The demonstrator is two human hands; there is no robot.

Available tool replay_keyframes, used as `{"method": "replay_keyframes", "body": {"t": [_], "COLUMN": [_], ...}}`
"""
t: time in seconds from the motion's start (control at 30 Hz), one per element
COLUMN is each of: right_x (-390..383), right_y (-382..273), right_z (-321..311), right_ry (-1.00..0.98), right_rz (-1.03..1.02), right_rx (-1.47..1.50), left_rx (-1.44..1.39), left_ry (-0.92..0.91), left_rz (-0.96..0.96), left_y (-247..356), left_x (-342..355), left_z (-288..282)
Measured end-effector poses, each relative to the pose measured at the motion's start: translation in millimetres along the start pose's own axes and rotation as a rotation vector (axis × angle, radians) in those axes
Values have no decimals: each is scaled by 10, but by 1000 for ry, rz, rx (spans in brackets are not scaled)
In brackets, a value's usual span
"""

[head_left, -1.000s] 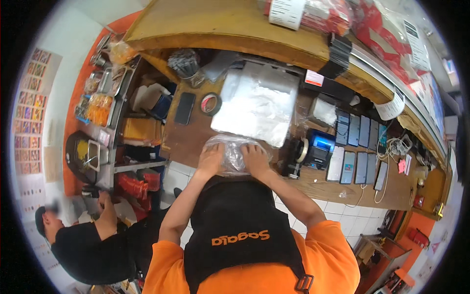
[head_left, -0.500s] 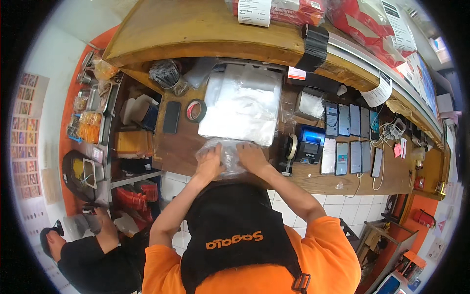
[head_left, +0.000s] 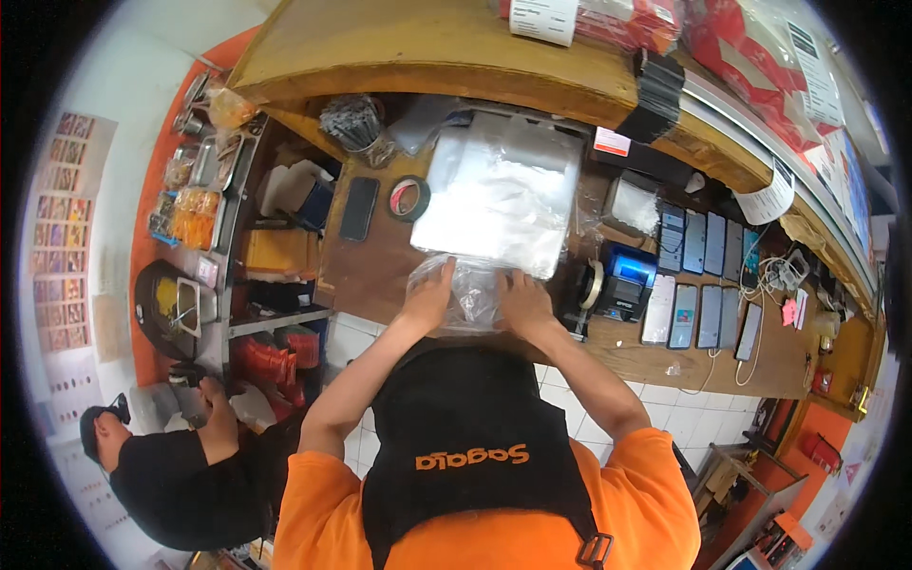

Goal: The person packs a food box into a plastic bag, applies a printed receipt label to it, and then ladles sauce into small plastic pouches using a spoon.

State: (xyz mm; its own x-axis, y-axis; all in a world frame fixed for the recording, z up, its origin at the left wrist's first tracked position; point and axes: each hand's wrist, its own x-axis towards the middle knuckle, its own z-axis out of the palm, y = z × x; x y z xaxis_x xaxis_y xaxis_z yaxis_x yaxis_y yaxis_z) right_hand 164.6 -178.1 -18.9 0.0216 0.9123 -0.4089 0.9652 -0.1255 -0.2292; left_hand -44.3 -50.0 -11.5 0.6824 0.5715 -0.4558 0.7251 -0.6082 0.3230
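Note:
A crumpled clear plastic bag (head_left: 472,296) lies at the table's near edge, between my two hands. My left hand (head_left: 427,298) is closed on its left side. On its right side, my right hand (head_left: 524,302) grips the plastic too, with the fingers curled and partly hidden. Just beyond, touching the bag's far side, lies a thick stack of flat clear plastic bags (head_left: 499,195). A roll of dark tape (head_left: 409,199) rests to the left of the stack.
Left of the tape is a black phone (head_left: 359,209); behind it, a cup of dark utensils (head_left: 356,128). A tape dispenser (head_left: 586,293), a blue-black printer (head_left: 627,282) and several phones (head_left: 684,313) with cables stand right. A wooden shelf (head_left: 437,57) overhangs. A person (head_left: 180,475) works at left.
The view has shifted, so the table appears farther right. My hands stay on the bag, with slightly changed fingers. The person at left has shifted a little.

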Motion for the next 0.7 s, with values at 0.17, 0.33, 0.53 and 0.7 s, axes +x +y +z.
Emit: {"method": "replay_keyframes", "body": {"t": [0.17, 0.33, 0.53, 0.7], "right_x": [-58, -128, 198, 439], "right_y": [17, -93, -119, -141], "right_z": [-25, -257, -48, 256], "right_ry": [138, 329, 294, 306], "right_rz": [2, -64, -51, -121], "right_rx": [19, -45, 412, 134], "left_rx": [27, 13, -125, 7], "left_ry": [-13, 135, 205, 239], "left_rz": [66, 59, 137, 121], "left_y": [-51, 151, 314, 172], "left_x": [-126, -255, -60, 21], "left_z": [-95, -144, -12, 198]}}
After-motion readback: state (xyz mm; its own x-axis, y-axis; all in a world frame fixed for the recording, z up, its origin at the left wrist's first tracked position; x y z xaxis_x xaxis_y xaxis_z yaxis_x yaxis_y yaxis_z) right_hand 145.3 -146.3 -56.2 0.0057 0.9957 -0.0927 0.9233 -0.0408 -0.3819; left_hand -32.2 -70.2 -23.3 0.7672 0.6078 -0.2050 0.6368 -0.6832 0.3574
